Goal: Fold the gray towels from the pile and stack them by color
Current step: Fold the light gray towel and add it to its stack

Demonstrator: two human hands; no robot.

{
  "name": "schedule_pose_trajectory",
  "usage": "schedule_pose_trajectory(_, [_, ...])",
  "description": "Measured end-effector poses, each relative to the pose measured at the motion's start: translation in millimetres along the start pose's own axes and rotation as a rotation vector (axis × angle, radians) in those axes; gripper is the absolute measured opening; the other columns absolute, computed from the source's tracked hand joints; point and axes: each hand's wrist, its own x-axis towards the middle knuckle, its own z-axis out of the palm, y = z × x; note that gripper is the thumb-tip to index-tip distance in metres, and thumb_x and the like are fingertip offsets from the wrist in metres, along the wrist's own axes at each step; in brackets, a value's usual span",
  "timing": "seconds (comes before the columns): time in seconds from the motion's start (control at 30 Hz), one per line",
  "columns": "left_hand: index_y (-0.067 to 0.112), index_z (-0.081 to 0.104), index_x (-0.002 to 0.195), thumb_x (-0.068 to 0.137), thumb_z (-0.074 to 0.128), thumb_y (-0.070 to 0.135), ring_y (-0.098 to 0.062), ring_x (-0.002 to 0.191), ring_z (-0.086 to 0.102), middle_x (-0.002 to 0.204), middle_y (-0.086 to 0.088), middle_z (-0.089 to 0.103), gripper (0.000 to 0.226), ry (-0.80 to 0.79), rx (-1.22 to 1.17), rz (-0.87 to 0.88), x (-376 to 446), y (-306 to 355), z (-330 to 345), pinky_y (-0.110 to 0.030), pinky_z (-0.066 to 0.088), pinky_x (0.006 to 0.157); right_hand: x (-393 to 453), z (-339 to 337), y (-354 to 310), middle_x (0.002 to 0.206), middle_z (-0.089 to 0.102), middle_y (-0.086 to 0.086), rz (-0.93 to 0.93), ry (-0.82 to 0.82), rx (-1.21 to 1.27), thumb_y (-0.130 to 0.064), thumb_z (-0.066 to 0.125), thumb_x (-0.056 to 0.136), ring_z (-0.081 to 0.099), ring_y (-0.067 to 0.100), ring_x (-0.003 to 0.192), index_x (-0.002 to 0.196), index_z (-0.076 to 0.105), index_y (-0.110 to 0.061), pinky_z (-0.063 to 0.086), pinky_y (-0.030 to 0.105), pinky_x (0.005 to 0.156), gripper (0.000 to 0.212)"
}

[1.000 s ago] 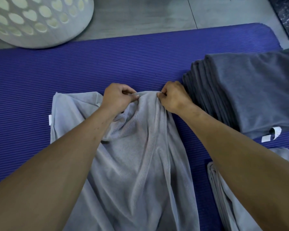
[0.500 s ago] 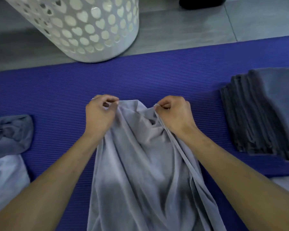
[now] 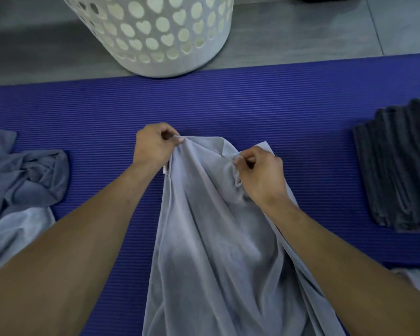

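Head view here, looking down at a blue ribbed mat [image 3: 277,112] with a light gray towel [image 3: 216,238] hanging in the middle of the frame. Both hands have it by the top edge: the left hand [image 3: 153,147] pinches one bunched bit between thumb and curled fingers, and the right hand [image 3: 262,175] does the same a little lower and to the right, fingers curled tight round the cloth. The rest of the towel drapes down to the bottom edge of the frame between the two forearms, all loose folds.

At the left edge there's a crumpled pile of towels [image 3: 22,185], grayish-blue on top and paler below. At the right edge sits a neat stack of folded dark gray towels [image 3: 398,166]. Upper middle, a white laundry basket [image 3: 155,32] with heart-shaped holes stands on the gray floor [image 3: 301,32], just past the mat's far edge.
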Motion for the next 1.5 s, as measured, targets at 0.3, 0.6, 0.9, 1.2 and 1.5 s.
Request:
schedule_pose_trajectory(0.3, [0.017, 0.075, 0.083, 0.078, 0.082, 0.021, 0.005, 0.07, 0.062, 0.076, 0.012, 0.068, 0.009, 0.105, -0.178, -0.193, 0.9, 1.6, 8.0, -0.005, 0.047, 0.065, -1.5, 0.2, 1.8, 0.068, 0.069, -0.009, -0.036, 0.004, -0.017, -0.019, 0.059, 0.097, 0.064, 0.006, 0.06, 0.09, 0.068, -0.014, 0.051, 0.019, 0.066, 0.012])
schedule_pose_trajectory(0.6, [0.005, 0.059, 0.11, 0.096, 0.061, 0.033, -0.024, 0.105, 0.058, 0.14, -0.021, 0.041, 0.032, 0.06, 0.199, -0.307, 5.3, 10.0, 27.2, -0.036, 0.049, 0.078, -3.2, -7.9, -0.8, 0.067, 0.067, -0.012, -0.008, -0.038, 0.035, -0.017, 0.058, 0.098, 0.063, -0.001, 0.061, 0.088, 0.067, -0.016, 0.048, 0.009, 0.06, 0.013])
schedule_pose_trajectory(0.9, [0.003, 0.065, 0.102, 0.093, 0.063, 0.025, -0.035, 0.098, 0.064, 0.105, -0.016, 0.067, 0.024, 0.066, 0.205, -0.269, -42.3, 34.6, -17.1, -0.038, 0.053, 0.075, -36.8, -63.4, -25.7, 0.067, 0.064, 0.0, -0.059, -0.049, -0.145, -0.015, 0.055, 0.096, 0.061, 0.011, 0.059, 0.082, 0.066, -0.011, 0.054, 0.027, 0.058, 0.018])
schedule_pose_trajectory(1.2, [0.004, 0.058, 0.074, 0.096, 0.06, 0.021, -0.026, 0.06, 0.068, 0.067, -0.012, 0.067, 0.028, -0.029, 0.059, -0.135, -178.8, 151.2, -141.4, -0.035, 0.058, 0.059, -141.9, -209.1, -141.1, 0.097, 0.056, 0.014, -0.124, -0.072, -0.442, -0.012, 0.046, 0.094, 0.06, 0.035, 0.084, 0.105, 0.053, -0.003, 0.05, 0.037, 0.068, 0.016])
schedule_pose_trajectory(1.5, [0.01, 0.05, 0.09, 0.1, 0.051, 0.022, -0.018, 0.067, 0.061, 0.076, -0.003, 0.062, 0.016, 0.457, -0.379, 0.308, -334.6, 225.9, -246.8, -0.023, 0.042, 0.054, -289.0, -309.4, -214.6, 0.081, 0.058, 0.005, -0.377, 0.472, 0.033, -0.023, 0.042, 0.103, 0.053, 0.016, 0.068, 0.099, 0.049, -0.012, 0.036, 0.019, 0.047, 0.013])
